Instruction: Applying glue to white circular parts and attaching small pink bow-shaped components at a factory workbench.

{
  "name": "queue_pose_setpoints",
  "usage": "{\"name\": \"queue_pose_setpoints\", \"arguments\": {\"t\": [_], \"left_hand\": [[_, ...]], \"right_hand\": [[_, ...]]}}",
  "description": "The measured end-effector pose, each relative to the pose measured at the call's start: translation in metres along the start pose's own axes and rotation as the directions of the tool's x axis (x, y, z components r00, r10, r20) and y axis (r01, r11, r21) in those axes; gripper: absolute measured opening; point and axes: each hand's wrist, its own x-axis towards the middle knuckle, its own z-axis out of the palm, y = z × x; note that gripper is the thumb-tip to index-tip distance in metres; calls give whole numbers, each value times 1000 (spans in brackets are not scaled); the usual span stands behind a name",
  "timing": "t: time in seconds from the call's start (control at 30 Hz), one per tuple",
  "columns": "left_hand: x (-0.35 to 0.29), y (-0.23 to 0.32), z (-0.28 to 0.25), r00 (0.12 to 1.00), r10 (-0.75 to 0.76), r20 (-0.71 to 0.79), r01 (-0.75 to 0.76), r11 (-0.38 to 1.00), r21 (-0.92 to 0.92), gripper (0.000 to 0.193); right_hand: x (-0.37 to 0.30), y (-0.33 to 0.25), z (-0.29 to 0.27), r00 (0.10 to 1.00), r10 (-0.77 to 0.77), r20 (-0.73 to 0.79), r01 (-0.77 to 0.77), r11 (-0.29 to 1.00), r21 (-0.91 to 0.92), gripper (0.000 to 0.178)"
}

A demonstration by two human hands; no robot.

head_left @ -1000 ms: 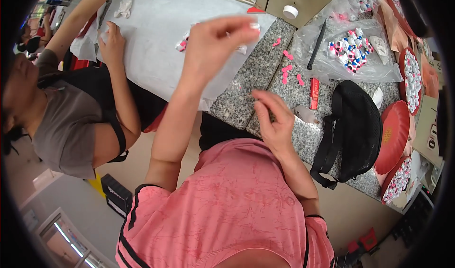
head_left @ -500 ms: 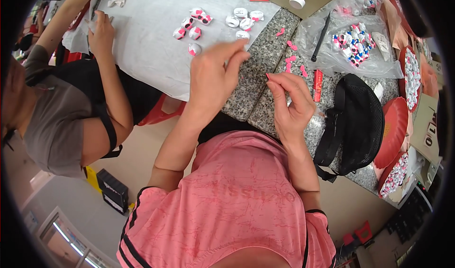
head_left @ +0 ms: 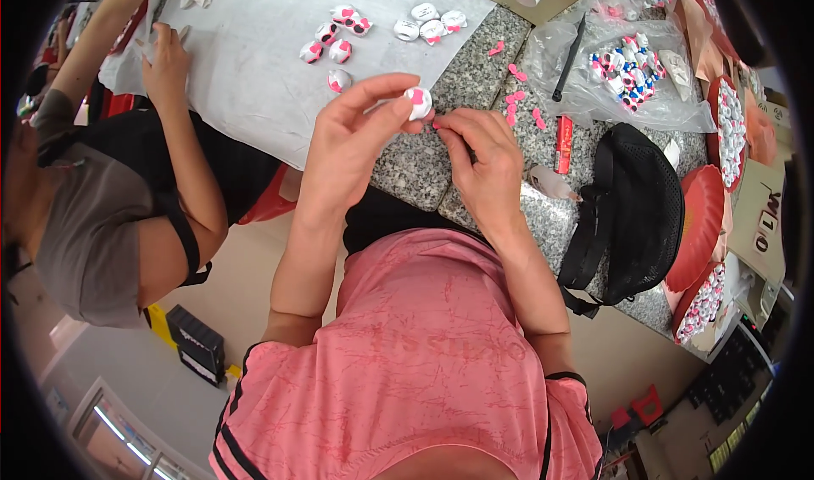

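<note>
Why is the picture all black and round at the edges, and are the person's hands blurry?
In the head view, the fisheye lens leaves a dark, curved rim; in that same head view, the left hand and right hand look fairly sharp, while a bright strip glows white at the lower left.

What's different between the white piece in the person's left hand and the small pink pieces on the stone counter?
The white piece looks rounded and mostly white; the pink pieces look flatter and pink all over. The white piece is larger than any one of the pink pieces. The white piece is held up in the left hand, while the pink pieces lie loose on the stone counter. Both show pink.
</note>
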Motion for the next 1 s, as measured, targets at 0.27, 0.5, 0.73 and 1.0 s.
{"name": "queue_pose_setpoints", "arguments": {"t": [0.27,0.5,0.73,1.0], "left_hand": [[-35,-6,-5,996,-79,44,85,985,-148,33],[-45,-24,18,971,-160,177,180,978,-108,31],[-56,-36,32,953,-229,201,248,966,-76,31],[-53,-32,41,950,-212,228,233,970,-71,32]], "right_hand": [[-46,-21,-45,995,4,-98,2,998,64,17],[-83,4,-83,894,193,-405,-208,978,6,39],[-66,16,-84,955,237,-176,-265,951,-157,46],[-79,-5,-83,909,393,-140,-259,794,550,37]]}}
